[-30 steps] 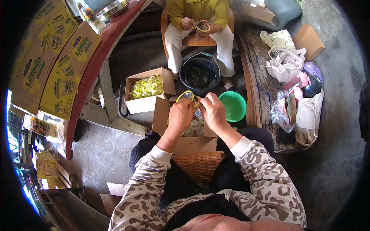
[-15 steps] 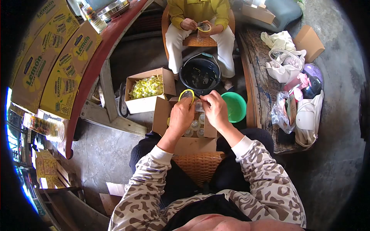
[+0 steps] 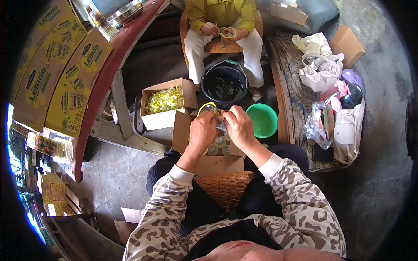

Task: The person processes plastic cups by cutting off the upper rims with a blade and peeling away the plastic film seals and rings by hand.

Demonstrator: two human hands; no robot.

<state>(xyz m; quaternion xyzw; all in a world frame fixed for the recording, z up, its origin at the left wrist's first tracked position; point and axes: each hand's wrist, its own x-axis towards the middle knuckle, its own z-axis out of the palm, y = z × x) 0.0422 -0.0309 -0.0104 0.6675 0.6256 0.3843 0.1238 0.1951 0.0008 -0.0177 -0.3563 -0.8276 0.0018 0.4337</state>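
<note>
A grey concrete floor (image 3: 113, 178) spreads under the whole scene. At the left, a red table (image 3: 116, 54) bears yellow-and-brown Lemon cartons (image 3: 80, 82), with stacked plastic cups (image 3: 58, 148) nearer its end. Right of it, a cardboard box (image 3: 161, 121) brims with tangled yellow strips (image 3: 165, 101). Next comes an open carton (image 3: 180, 132) holding clear cups (image 3: 212, 150), just before the person's knees. Above this carton, the left hand (image 3: 202, 132) holds a clear, yellow-rimmed cup (image 3: 207, 105), its fingers wrapped around the side. Farther off stands a black bucket (image 3: 224, 103); beyond it a seated co-worker (image 3: 222, 11) handles another yellow-rimmed cup (image 3: 227, 32). The right hand (image 3: 238, 127) is close beside the first cup, fingertips drawn narrow — whether they pinch anything cannot be told. To its right sits a green basin (image 3: 274, 115), then a bench (image 3: 283, 95) with pale bags (image 3: 321, 71) and a purple helmet (image 3: 353, 82).
</note>
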